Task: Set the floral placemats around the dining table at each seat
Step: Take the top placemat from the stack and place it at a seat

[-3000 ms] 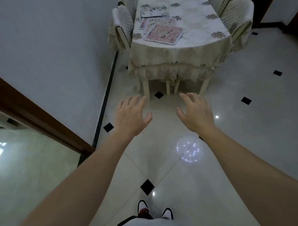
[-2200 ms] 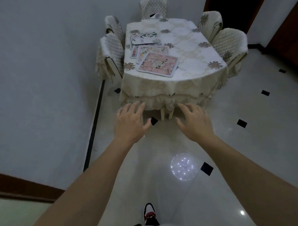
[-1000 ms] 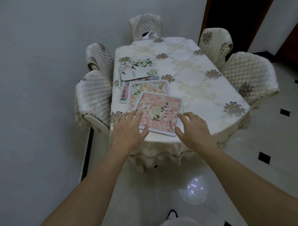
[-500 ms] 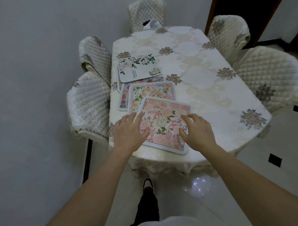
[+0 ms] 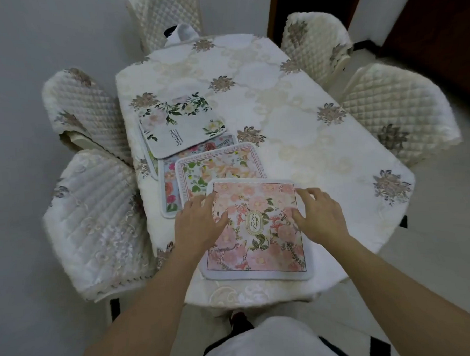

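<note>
Both hands, left hand point(image 5: 201, 225) and right hand point(image 5: 320, 217), rest with fingers spread wide on the pink placemat point(image 5: 257, 228) at the table's point(image 5: 293, 121) near edge; the other placemats point(image 5: 200, 157) lie overlapped near-left, no seat yet set

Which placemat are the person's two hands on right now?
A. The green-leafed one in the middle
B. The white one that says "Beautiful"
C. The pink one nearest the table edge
C: the left hand and right hand both lie spread over the pink placemat.
</note>
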### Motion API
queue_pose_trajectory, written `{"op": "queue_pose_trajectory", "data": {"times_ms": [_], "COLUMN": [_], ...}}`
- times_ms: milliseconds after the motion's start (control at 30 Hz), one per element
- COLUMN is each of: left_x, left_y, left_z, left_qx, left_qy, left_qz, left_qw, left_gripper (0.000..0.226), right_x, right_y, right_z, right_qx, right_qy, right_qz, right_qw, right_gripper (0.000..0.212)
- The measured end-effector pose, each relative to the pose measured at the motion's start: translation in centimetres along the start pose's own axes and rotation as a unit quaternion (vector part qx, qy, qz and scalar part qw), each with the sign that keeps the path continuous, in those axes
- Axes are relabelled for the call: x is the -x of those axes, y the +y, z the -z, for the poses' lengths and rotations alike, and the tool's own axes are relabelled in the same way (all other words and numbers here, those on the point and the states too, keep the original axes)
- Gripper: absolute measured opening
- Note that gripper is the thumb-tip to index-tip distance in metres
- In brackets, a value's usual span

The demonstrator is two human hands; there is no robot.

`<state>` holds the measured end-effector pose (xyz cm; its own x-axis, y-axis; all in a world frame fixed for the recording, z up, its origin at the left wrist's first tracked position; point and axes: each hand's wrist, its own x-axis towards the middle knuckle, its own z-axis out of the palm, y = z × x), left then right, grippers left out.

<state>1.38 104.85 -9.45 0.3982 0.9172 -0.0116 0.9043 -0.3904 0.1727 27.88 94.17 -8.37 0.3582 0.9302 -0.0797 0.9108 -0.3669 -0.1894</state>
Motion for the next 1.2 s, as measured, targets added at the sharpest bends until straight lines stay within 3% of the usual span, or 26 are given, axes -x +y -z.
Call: {"op": "queue_pose_trajectory", "data": {"times_ms": [333, 600, 933, 1067, 1200], "left_x": [-2.6, -2.1, -2.4, -2.3, -1.6], "left_y": [-0.5, -0.3, -0.2, 0.3, 1.0], "left_z": [-3.6, -5.7, -6.8, -6.9, -6.4], "left_qx": [0.094, 0.153, 0.252, 0.308, 0.323], "left_qy": [-0.06, -0.102, -0.097, -0.097, -0.09], "left_qz": [0.07, 0.16, 0.243, 0.229, 0.215], "left_qw": [0.991, 0.97, 0.932, 0.918, 0.917], "left_gripper": [0.064, 0.067, 0.053, 0.032, 0.022], "right_x": [-0.6, -0.3, -1.2, -1.4, -1.4], "right_y": [1.7, 2.5, 2.3, 2.3, 2.2], "right_z": [-2.1, -5.6, -7.5, -7.7, -7.4], "right_qx": [-0.053, -0.178, -0.276, -0.33, -0.385], "right_qy": [-0.052, -0.105, -0.067, -0.081, -0.091], "right_qz": [-0.143, -0.256, -0.313, -0.329, -0.291], "right_qw": [0.987, 0.944, 0.906, 0.881, 0.871], "right_gripper": [0.053, 0.044, 0.033, 0.026, 0.03]}}
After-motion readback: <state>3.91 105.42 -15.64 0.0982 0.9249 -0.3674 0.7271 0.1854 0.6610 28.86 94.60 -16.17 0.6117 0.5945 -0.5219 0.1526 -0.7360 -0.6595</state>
